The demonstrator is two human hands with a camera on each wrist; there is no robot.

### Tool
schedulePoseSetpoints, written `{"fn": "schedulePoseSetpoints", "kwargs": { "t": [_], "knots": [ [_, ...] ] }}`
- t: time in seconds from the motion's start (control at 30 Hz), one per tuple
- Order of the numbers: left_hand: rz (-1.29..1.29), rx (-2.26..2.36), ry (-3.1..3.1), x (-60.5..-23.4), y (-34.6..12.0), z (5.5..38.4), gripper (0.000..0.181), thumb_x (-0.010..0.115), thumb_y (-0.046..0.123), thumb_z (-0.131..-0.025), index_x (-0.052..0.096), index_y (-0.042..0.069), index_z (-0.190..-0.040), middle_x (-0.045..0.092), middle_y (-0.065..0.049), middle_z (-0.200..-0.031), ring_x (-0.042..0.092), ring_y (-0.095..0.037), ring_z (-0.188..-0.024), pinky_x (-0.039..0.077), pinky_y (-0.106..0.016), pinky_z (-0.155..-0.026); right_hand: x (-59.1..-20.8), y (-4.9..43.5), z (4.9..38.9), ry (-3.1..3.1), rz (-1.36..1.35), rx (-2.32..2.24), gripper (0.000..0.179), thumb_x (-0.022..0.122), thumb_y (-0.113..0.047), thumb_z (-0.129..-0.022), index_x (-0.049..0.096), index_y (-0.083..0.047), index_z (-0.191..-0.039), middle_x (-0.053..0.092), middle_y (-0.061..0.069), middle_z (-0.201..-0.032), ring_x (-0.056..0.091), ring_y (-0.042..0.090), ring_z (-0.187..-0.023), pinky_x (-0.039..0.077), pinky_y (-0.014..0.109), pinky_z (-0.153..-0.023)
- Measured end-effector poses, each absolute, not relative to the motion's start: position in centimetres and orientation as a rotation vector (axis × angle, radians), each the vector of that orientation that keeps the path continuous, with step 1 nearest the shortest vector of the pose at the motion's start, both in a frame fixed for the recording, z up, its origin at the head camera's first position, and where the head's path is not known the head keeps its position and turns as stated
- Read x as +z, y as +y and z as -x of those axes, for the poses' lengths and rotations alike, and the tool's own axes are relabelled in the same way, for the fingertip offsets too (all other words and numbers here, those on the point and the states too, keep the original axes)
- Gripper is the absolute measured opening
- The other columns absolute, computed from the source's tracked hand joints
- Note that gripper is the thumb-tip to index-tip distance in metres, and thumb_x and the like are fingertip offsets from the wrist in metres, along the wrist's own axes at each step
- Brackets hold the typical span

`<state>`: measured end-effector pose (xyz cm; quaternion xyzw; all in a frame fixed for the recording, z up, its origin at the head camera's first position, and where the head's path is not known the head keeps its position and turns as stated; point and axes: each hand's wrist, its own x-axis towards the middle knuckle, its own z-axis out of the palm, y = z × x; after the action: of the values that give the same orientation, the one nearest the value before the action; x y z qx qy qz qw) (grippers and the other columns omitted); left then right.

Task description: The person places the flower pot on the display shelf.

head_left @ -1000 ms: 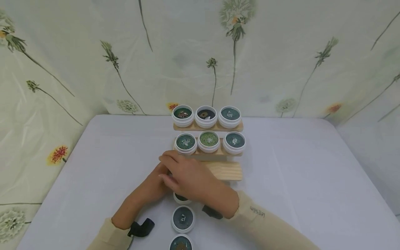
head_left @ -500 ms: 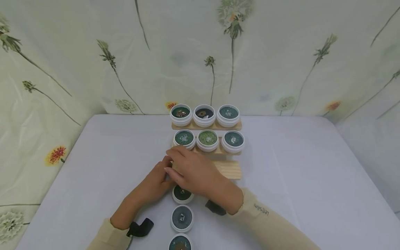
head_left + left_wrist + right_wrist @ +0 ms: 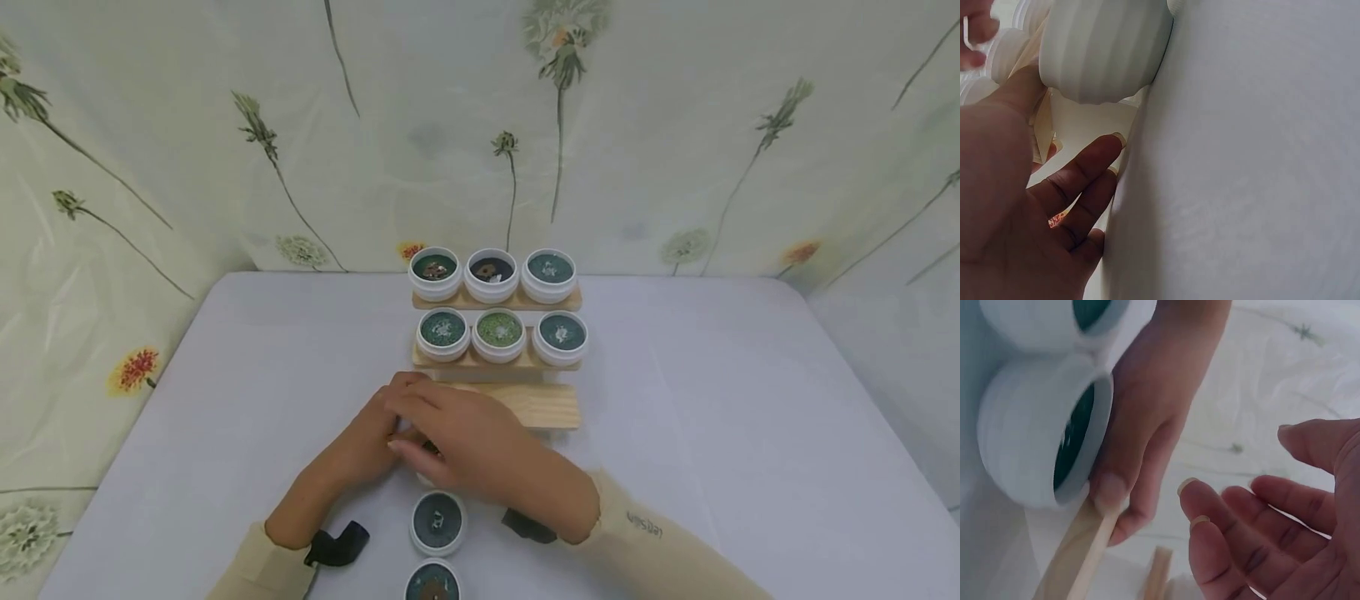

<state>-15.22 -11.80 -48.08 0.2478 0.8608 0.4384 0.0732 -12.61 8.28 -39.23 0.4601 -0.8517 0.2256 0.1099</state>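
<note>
A bare pale wooden board (image 3: 536, 406) lies in front of two rows of white pots. My left hand (image 3: 367, 446) pinches its left end; the right wrist view shows the thumb on top of the board (image 3: 1082, 553) and a finger behind it. My right hand (image 3: 480, 433) hovers over that end and partly hides the left fingers. In the right wrist view, the right hand (image 3: 1272, 544) has loosely spread fingers and holds nothing. Close to the left thumb stands a white pot (image 3: 1029, 437) with a dark green top. The left wrist view shows a ribbed pot (image 3: 1104, 50) above the left fingers.
Behind the board, a middle-row pot (image 3: 500, 332) and others sit on a wooden strip, with a back row (image 3: 491, 273) behind. Nearer me, a grey-topped pot (image 3: 438, 522) and another pot (image 3: 432, 583) stand in line on the white table (image 3: 720, 433).
My right hand has drawn back toward me, uncovering the left middle-row pot and covering more of the near pot. My left hand stays at the board's end.
</note>
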Motion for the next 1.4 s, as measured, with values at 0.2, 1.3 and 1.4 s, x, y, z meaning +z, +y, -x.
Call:
{"fn": "schedulePoseSetpoints", "kwargs": {
  "t": [0.2, 1.3, 1.4],
  "knots": [
    [-0.747, 1.336, 2.578, -48.0, -11.8, 15.5, 0.055, 0.074, 0.014, -0.097, 0.043, 0.013, -0.143, 0.064, 0.004, -0.103, 0.059, -0.013, -0.099, 0.047, -0.038, -0.091, -40.1, 9.1, 9.9, -2.446, -1.536, 0.643, 0.039, 0.073, -0.033, -0.1, 0.068, -0.007, -0.129, 0.065, 0.003, -0.129, 0.061, 0.015, -0.12, 0.046, 0.029, -0.104],
    [-0.655, 1.278, 2.601, -47.9, -11.6, 15.2, 0.064, 0.076, 0.039, -0.098, 0.04, 0.018, -0.147, 0.059, 0.004, -0.106, 0.053, -0.017, -0.1, 0.042, -0.041, -0.091, -44.2, 9.5, 7.6, -2.52, -1.413, 0.21, 0.035, 0.074, -0.039, -0.096, 0.069, -0.019, -0.124, 0.06, 0.002, -0.138, 0.05, 0.023, -0.132, 0.045, 0.042, -0.1],
    [-0.664, 1.28, 2.606, -47.9, -11.6, 15.2, 0.062, 0.076, 0.033, -0.098, 0.041, 0.016, -0.146, 0.059, 0.004, -0.104, 0.053, -0.016, -0.1, 0.042, -0.041, -0.091, -44.2, 9.6, 8.0, -2.529, -1.378, 0.186, 0.034, 0.075, -0.037, -0.095, 0.071, -0.018, -0.123, 0.061, 0.002, -0.136, 0.052, 0.024, -0.131, 0.045, 0.041, -0.102]
  ]
}}
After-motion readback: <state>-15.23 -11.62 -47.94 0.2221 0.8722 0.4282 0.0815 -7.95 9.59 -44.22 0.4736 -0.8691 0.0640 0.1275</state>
